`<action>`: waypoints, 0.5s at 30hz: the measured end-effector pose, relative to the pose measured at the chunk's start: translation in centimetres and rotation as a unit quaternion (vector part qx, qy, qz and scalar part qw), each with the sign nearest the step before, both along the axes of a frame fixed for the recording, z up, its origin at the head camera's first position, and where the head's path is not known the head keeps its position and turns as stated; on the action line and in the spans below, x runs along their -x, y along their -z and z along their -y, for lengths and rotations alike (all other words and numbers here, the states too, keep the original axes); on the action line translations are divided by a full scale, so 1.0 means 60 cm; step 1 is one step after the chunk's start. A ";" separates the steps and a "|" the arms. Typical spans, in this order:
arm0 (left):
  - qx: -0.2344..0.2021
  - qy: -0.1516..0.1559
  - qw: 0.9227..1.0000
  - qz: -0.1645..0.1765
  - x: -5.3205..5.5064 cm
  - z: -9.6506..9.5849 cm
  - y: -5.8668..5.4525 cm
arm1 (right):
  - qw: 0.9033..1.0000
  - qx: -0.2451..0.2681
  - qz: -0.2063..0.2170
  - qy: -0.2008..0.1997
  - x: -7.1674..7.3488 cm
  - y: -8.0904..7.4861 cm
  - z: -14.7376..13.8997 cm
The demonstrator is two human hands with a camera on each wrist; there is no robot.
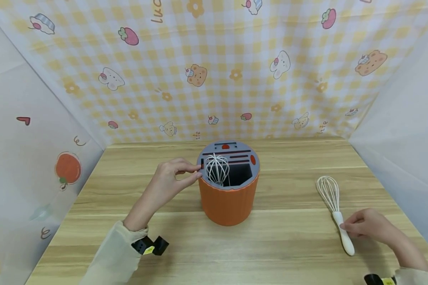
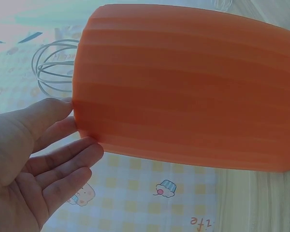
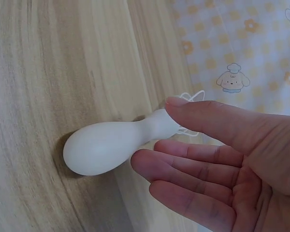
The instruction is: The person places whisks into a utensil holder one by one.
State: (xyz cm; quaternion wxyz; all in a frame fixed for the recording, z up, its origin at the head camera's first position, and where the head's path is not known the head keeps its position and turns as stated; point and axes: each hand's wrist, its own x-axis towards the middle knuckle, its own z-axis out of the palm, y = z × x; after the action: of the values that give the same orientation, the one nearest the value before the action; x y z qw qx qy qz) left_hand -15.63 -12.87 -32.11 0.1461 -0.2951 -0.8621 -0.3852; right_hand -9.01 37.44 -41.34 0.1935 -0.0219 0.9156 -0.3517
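Observation:
An orange ribbed utensil holder [image 1: 228, 206] with a grey slotted lid [image 1: 242, 147] stands on the table. White whisk wires [image 1: 217, 170] poke up from its large opening; the rest is hidden inside. My left hand [image 1: 172, 174] touches the left of the rim with thumb and fingertips. In the left wrist view, its fairly straight fingers [image 2: 82, 150] rest along the orange wall. A second white whisk [image 1: 337, 217] lies on the table at the right, wires pointing away. My right hand [image 1: 372, 225] is at its handle [image 3: 104, 147], thumb and index finger on either side of the narrow neck.
The wood-grain table [image 1: 285, 245] runs back to a yellow checked cloth [image 1: 221, 51] with cartoon prints. White sheets hang at the left [image 1: 32, 158] and right [image 1: 403, 130]. The holder stands between my two hands.

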 end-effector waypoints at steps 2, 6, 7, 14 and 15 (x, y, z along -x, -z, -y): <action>0.000 0.000 1.000 0.001 0.000 0.000 0.000 | 1.000 0.001 0.004 0.002 0.000 0.003 0.000; 0.000 -0.003 1.000 0.004 -0.001 0.000 -0.001 | 1.000 -0.003 0.005 0.000 -0.001 0.008 -0.001; 0.000 -0.004 1.000 0.006 0.000 -0.001 -0.001 | 1.000 -0.005 0.005 -0.002 0.000 0.010 -0.001; -0.004 -0.006 1.000 0.011 -0.001 -0.001 -0.001 | 1.000 -0.007 0.009 0.002 0.003 0.016 0.001; -0.004 -0.006 1.000 0.011 -0.002 -0.001 -0.001 | 1.000 -0.007 0.009 0.003 0.003 0.016 0.001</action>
State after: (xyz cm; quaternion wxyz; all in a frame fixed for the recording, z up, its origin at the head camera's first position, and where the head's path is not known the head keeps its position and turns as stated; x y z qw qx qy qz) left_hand -15.54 -12.79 -32.04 0.1397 -0.2852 -0.8636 -0.3916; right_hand -9.22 37.36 -42.28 0.2004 -0.0148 0.9165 -0.3458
